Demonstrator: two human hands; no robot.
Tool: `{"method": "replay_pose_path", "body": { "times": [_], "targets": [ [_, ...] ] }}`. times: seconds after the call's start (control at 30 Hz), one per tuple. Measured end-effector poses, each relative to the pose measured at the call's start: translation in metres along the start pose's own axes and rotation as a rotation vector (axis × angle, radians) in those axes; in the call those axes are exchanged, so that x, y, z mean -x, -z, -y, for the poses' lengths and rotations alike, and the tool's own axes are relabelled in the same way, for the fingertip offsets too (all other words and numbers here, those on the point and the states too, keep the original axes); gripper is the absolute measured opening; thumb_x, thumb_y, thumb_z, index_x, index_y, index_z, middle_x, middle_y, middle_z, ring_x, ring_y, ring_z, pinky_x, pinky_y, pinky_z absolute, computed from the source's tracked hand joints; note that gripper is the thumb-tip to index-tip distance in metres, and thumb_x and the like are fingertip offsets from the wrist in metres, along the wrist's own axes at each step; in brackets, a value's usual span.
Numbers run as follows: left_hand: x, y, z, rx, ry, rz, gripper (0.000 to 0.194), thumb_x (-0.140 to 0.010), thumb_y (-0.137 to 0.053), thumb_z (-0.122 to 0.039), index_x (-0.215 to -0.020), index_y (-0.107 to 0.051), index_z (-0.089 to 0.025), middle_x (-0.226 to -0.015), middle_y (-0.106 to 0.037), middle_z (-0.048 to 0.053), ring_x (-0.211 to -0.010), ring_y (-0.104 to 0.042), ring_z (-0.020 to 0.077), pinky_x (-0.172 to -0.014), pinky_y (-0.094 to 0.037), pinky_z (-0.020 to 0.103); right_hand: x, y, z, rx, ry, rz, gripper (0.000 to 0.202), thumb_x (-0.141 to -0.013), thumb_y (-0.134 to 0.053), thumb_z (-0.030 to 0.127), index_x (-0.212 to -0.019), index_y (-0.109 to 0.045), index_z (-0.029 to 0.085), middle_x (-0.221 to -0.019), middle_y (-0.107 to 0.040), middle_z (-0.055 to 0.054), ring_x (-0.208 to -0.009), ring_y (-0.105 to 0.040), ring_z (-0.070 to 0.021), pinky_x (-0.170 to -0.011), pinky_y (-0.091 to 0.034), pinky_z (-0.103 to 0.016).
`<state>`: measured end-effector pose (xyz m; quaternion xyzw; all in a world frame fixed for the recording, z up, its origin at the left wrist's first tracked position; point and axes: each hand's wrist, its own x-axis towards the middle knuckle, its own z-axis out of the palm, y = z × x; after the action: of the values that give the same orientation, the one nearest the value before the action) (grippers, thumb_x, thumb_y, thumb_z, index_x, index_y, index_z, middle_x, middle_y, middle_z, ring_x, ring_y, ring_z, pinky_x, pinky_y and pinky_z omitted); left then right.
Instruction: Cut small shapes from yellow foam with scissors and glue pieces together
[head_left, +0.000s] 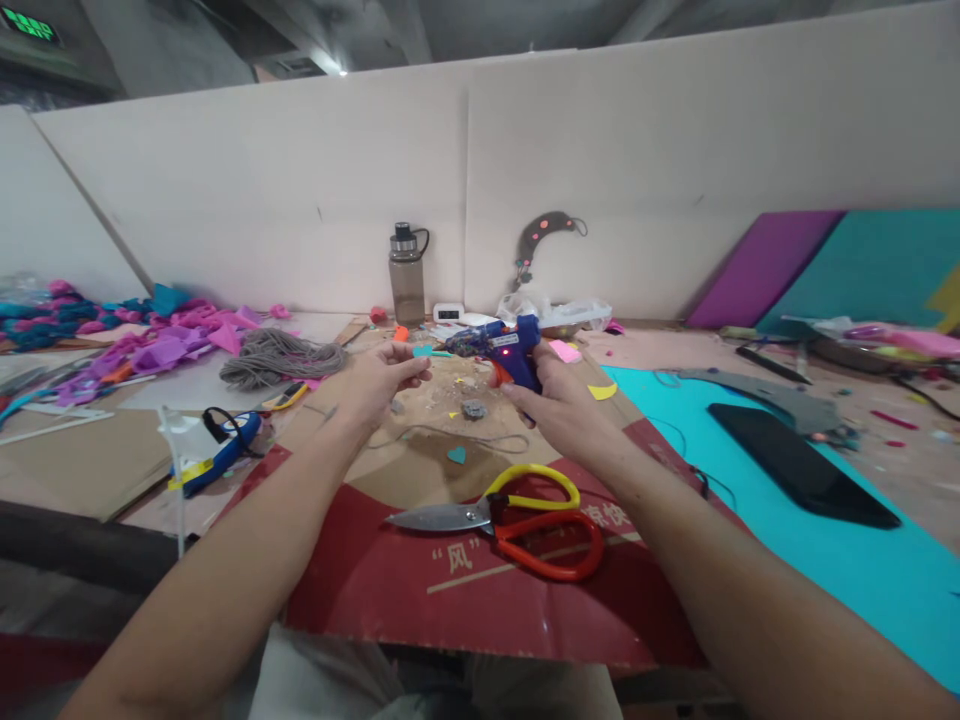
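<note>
My right hand (pixel 555 395) is wrapped round the grip of a blue hot glue gun (pixel 504 340) with an orange trigger and a lit red light. Its nozzle points left, towards my left hand (pixel 390 378). Between my left fingertips is a small teal piece (pixel 424 351), partly hidden by the fingers; its full shape cannot be made out. Below the hands, a teal heart cutout (pixel 456 455) and a grey cord (pixel 457 434) lie on the red and brown cardboard (pixel 360 590). Scissors (pixel 480 516) with one yellow and one red handle lie nearer to me.
At left are a grey rope coil (pixel 274 358), purple scraps (pixel 176 340) and a blue-and-white corded tool (pixel 217 450). A bottle (pixel 407 280) stands against the white partition (pixel 300 200). At right, a black phone (pixel 799 465) rests on a turquoise sheet (pixel 847 570).
</note>
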<state>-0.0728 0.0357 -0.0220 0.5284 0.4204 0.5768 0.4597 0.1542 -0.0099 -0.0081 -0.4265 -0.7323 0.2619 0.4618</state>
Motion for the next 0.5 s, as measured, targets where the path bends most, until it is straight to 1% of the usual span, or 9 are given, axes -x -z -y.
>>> {"method": "replay_pose_path", "body": {
  "times": [0.13,0.23,0.33,0.43,0.5],
  "targets": [
    [0.0008,-0.0013,-0.0006,-0.007,0.000,0.020,0.032,-0.057,-0.081,-0.030,-0.073,-0.056,-0.015,-0.065,-0.064,0.000,-0.062,-0.064,0.0119,-0.058,-0.045,0.022,0.0006,-0.0014,0.0007,-0.017,0.003,-0.003,0.030,-0.081,-0.053,0.025,-0.110,-0.050,0.019,-0.098,-0.060,-0.007,-0.087,-0.057,-0.0207,-0.071,-0.046,-0.033],
    [0.0006,-0.0016,-0.0007,-0.017,-0.001,0.025,0.032,-0.058,-0.080,-0.031,-0.073,-0.057,-0.015,-0.066,-0.064,0.001,-0.062,-0.064,0.0121,-0.057,-0.045,0.022,0.0011,-0.0011,0.0043,-0.008,0.011,-0.006,0.032,-0.081,-0.053,0.025,-0.112,-0.049,0.017,-0.104,-0.061,-0.009,-0.093,-0.057,-0.0231,-0.080,-0.046,-0.038],
    [0.0007,-0.0018,-0.0002,-0.028,-0.013,0.029,0.031,-0.058,-0.080,-0.031,-0.072,-0.057,-0.015,-0.065,-0.064,0.001,-0.063,-0.065,0.0129,-0.058,-0.045,0.022,0.0013,-0.0008,0.0066,0.003,0.020,-0.005,0.036,-0.081,-0.052,0.024,-0.117,-0.047,0.016,-0.112,-0.060,-0.011,-0.101,-0.056,-0.0244,-0.088,-0.043,-0.040],
    [0.0013,-0.0020,0.0000,-0.045,-0.034,0.037,0.031,-0.059,-0.080,-0.031,-0.072,-0.057,-0.015,-0.065,-0.064,0.001,-0.063,-0.065,0.0132,-0.058,-0.045,0.023,0.0011,-0.0008,0.0070,0.013,0.015,-0.009,0.039,-0.081,-0.052,0.023,-0.119,-0.046,0.015,-0.115,-0.060,-0.012,-0.104,-0.056,-0.0247,-0.090,-0.043,-0.040],
    [0.0017,-0.0024,-0.0004,-0.049,-0.038,0.044,0.030,-0.060,-0.080,-0.031,-0.073,-0.057,-0.015,-0.065,-0.064,0.000,-0.063,-0.065,0.0131,-0.058,-0.045,0.023,0.0008,-0.0007,0.0071,0.022,0.008,-0.007,0.039,-0.081,-0.053,0.023,-0.119,-0.047,0.015,-0.113,-0.061,-0.012,-0.102,-0.057,-0.0246,-0.088,-0.044,-0.039]
  ]
}}
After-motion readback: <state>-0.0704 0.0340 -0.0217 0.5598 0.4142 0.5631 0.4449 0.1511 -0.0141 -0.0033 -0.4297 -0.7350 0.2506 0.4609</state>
